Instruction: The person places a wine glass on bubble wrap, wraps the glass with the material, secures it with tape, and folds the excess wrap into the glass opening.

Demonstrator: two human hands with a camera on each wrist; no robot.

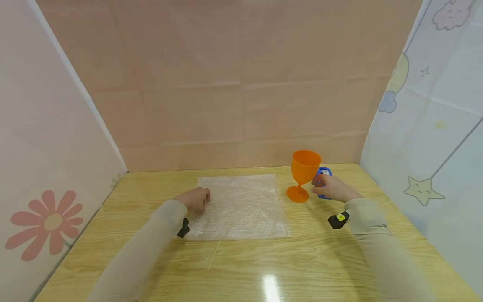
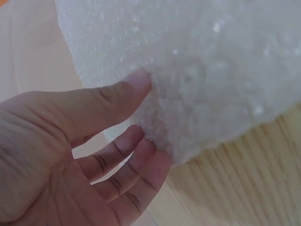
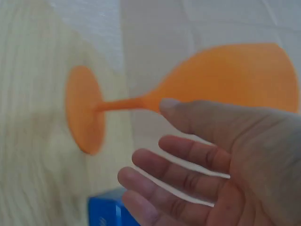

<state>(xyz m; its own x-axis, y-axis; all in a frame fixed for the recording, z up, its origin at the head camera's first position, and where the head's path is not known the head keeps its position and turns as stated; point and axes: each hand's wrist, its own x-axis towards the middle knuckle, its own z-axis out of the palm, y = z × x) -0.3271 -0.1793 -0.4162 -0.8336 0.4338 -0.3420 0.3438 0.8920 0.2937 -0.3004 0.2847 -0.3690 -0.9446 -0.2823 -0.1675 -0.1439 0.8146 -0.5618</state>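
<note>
An orange goblet (image 1: 305,167) stands upright on the wooden table, right of a flat sheet of bubble wrap (image 1: 245,209). Close to the goblet's right side is my right hand (image 1: 332,188). Its fingers spread apart in the right wrist view, and the thumb overlaps the bottom of the goblet's bowl (image 3: 230,75); whether they touch cannot be told. A blue object (image 1: 325,170), partly hidden behind that hand, shows as a blue box corner (image 3: 106,209). My left hand (image 1: 195,199) is at the sheet's left edge, thumb and loosely bent fingers against the bubble wrap (image 2: 225,70), a gap between them.
The table (image 1: 151,268) ends at a pinkish back wall (image 1: 226,105). Printed panels rise on the left (image 1: 49,138) and right (image 1: 434,147). A thin pale strip (image 1: 214,254) lies in front of the bubble wrap.
</note>
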